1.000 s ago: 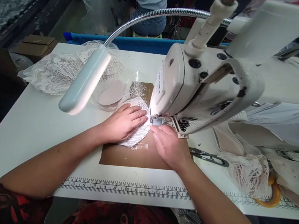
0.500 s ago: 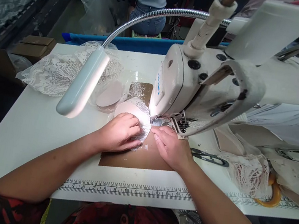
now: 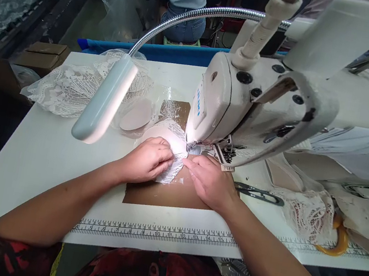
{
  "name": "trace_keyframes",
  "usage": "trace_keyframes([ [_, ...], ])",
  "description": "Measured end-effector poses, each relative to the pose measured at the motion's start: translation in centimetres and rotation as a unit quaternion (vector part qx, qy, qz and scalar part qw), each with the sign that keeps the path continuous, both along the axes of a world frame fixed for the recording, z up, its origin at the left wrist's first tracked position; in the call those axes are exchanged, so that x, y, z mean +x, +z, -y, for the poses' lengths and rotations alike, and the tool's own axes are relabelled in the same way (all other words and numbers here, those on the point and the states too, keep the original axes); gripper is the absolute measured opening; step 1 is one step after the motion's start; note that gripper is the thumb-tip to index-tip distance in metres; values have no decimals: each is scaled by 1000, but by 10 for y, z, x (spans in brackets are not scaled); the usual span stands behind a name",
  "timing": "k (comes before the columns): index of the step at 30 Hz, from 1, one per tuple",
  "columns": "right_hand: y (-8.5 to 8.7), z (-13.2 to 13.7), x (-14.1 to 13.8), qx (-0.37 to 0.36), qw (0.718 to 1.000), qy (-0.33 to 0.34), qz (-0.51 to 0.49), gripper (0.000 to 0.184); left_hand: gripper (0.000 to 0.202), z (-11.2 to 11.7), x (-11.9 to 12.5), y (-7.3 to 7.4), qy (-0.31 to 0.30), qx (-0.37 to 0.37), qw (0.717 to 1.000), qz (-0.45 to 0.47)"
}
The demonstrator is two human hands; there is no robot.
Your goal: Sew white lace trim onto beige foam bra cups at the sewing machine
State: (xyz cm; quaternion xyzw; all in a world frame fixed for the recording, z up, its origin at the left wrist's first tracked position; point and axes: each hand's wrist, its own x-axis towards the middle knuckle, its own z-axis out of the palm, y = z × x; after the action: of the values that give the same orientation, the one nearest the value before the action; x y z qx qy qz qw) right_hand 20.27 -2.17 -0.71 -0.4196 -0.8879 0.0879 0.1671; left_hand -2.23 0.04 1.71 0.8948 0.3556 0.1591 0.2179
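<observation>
My left hand (image 3: 147,160) rests with curled fingers on a white lace piece (image 3: 170,171) that lies over a pale padded cup (image 3: 162,130), just left of the needle. My right hand (image 3: 210,180) lies flat on the brown plate (image 3: 160,195), fingers stretched toward the presser foot (image 3: 192,149) and pressing the lace edge. Both hands sit directly under the head of the white sewing machine (image 3: 247,106).
A gooseneck lamp (image 3: 106,98) hangs over the table's left. A heap of white lace (image 3: 68,86) and a beige cup (image 3: 136,115) lie at the back left. Thread snips (image 3: 258,195), more lace (image 3: 303,211) and an orange tape lie right. A ruler strip (image 3: 153,233) lines the white table's front edge. Another person sits behind.
The lace and cup have fed back under the foot. My left hand's fingers went from flat to curled and bunched the lace; my right hand crept slightly toward the needle.
</observation>
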Motion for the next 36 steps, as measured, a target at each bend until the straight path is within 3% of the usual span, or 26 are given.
trace_keyframes([
  [10,-1,5,0,53,998,21,20,31,37,-1,-7,-8,-106,65,990,-64],
  [23,5,2,-4,28,997,-42,64,36,42,2,3,-9,-57,115,988,-88],
  [36,-1,4,11,53,993,105,15,35,30,6,-7,-15,-93,124,987,-35],
])
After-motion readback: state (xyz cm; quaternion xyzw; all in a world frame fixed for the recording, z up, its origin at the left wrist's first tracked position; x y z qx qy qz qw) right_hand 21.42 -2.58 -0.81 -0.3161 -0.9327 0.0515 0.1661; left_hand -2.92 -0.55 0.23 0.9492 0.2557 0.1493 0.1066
